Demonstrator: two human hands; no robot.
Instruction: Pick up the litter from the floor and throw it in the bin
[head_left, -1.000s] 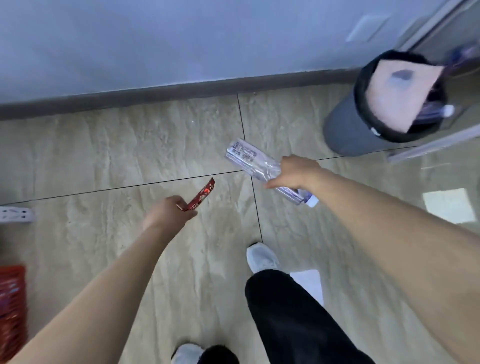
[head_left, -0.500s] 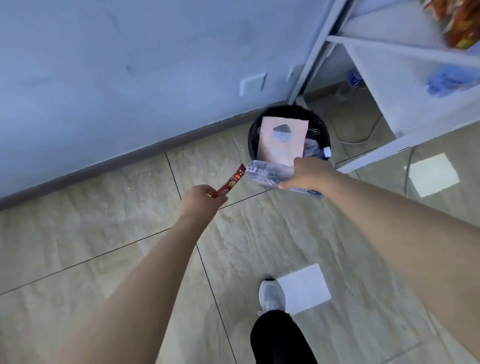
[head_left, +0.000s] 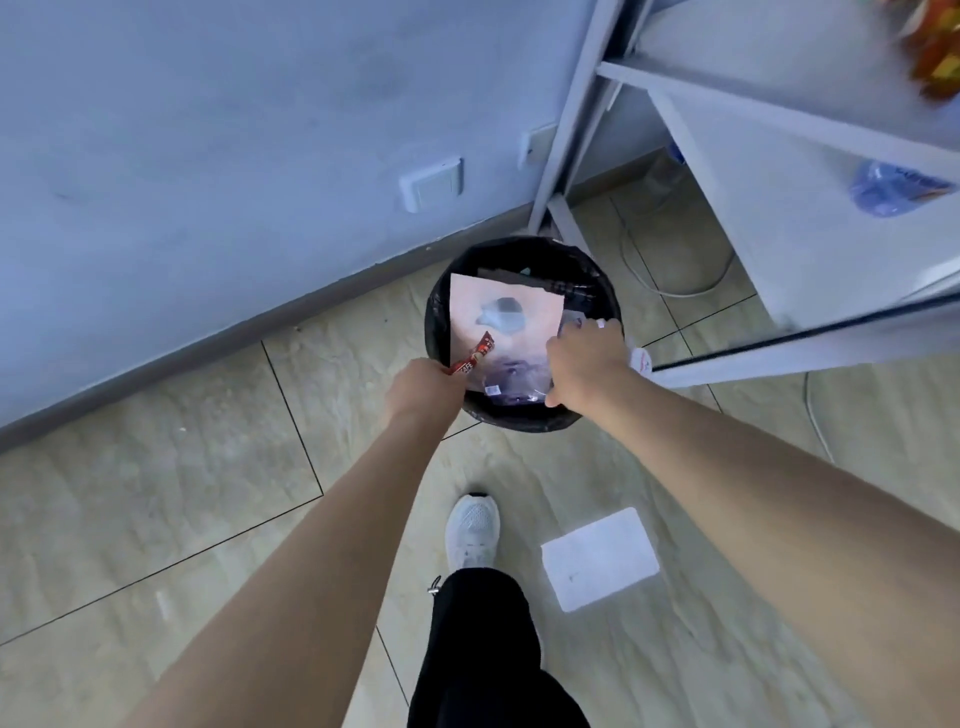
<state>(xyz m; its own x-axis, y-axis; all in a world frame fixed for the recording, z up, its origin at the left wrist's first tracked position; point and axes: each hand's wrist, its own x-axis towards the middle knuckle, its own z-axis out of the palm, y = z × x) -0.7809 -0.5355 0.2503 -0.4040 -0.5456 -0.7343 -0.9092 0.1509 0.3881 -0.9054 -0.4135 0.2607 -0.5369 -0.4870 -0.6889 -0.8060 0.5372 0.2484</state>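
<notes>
A round bin (head_left: 519, 420) lined with a black bag stands on the tiled floor by the wall. A pinkish sheet (head_left: 498, 317) lies on top of its contents. My left hand (head_left: 423, 388) hovers at the bin's left rim, pinching a thin red sachet (head_left: 474, 354) that points over the opening. My right hand (head_left: 587, 361) is over the right side of the opening, holding a clear plastic bottle (head_left: 511, 382) that lies across the bin under the hand. The bottle's white cap end (head_left: 640, 359) sticks out past the rim.
A white shelf unit (head_left: 737, 156) stands right of the bin, its glass edge (head_left: 810, 340) jutting out near my right hand. A white cable (head_left: 670, 288) loops on the floor behind. A white paper sheet (head_left: 600, 558) lies by my foot (head_left: 472, 530).
I have stepped closer to the bin. Both hands have moved forward over its opening, the sachet and the bottle with them.
</notes>
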